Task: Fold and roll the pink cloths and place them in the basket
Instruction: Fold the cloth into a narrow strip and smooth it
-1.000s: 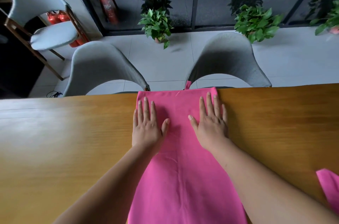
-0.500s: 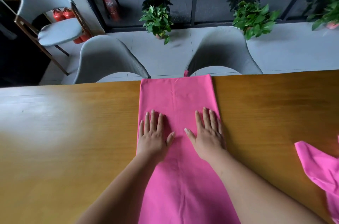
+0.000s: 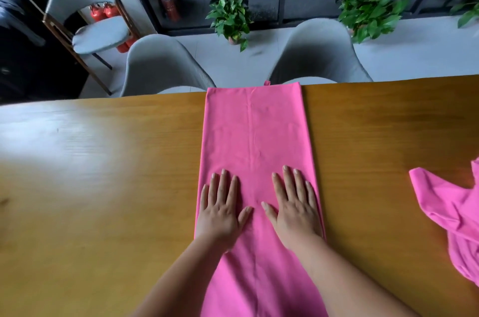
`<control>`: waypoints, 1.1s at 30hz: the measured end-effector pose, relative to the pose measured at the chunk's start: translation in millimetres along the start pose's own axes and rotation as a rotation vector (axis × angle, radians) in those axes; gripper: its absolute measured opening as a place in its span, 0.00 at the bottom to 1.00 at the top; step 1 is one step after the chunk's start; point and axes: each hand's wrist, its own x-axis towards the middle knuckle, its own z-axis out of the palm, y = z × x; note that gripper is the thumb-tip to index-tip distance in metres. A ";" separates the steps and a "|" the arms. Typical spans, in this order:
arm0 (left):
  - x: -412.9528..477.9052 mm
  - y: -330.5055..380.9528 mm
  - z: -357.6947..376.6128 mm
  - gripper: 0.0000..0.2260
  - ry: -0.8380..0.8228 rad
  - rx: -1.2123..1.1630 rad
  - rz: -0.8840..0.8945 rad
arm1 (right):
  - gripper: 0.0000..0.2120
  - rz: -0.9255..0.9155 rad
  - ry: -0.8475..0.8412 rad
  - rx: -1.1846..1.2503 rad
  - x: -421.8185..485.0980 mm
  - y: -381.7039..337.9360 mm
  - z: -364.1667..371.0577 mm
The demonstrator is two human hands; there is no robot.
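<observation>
The left hand (image 3: 222,209) and right hand (image 3: 294,206) lie flat with straight fingers on the long pink cloth (image 3: 255,132), which looks soft, light and floppy, best taken by its end corners.

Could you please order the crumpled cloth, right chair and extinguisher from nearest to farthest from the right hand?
From the right hand:
1. Crumpled cloth, on the table, right.
2. Right chair, beyond the table's far edge.
3. Extinguisher, by the glass, far left.
</observation>
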 end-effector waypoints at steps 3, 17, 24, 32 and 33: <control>-2.8 -0.8 -8.9 0.39 -0.016 -0.001 -0.001 | 0.39 -0.012 -0.011 -0.001 1.5 2.9 2.2; -82.2 -51.4 8.6 0.35 0.013 -0.020 0.194 | 0.38 0.086 0.016 0.019 -104.1 -67.5 12.2; -83.8 -83.2 -9.5 0.39 -0.127 0.108 0.370 | 0.39 0.240 -0.078 -0.079 -112.6 -86.4 13.1; -109.8 -115.6 -23.8 0.41 -0.228 0.182 0.455 | 0.38 0.336 -0.173 0.019 -187.0 -165.2 19.3; -111.7 -118.0 -25.1 0.41 -0.231 0.192 0.463 | 0.38 0.361 -0.168 0.028 -193.1 -170.0 23.5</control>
